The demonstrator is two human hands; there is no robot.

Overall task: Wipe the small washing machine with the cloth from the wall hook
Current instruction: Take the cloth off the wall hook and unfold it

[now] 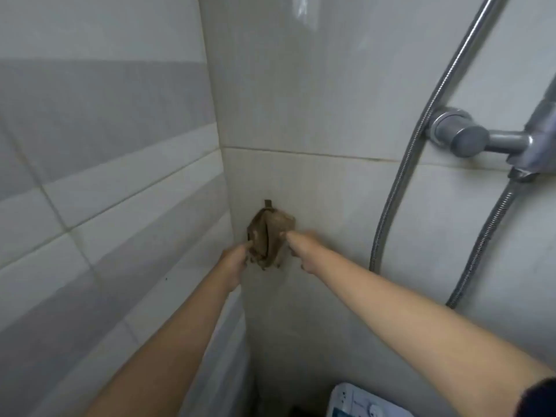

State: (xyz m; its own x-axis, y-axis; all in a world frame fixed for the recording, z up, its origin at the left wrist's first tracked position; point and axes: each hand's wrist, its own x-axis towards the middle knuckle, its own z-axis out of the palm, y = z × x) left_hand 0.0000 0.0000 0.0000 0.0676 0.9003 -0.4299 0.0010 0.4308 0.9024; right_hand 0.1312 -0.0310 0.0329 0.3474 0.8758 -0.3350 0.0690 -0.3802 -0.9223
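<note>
A crumpled brown cloth [267, 236] hangs from a small dark wall hook [267, 203] near the corner of the tiled walls. My left hand [236, 260] grips the cloth's lower left edge. My right hand [301, 249] pinches its right side. Both arms reach up and forward. The small washing machine [358, 401], white with a blue and white control panel, shows only its top corner at the bottom edge, below my right forearm.
A metal shower hose [403, 182] loops down the right wall beside the cloth. A chrome shower mixer and bracket [469, 133] stick out at the upper right. Grey and white tiled walls meet in a corner left of the hook.
</note>
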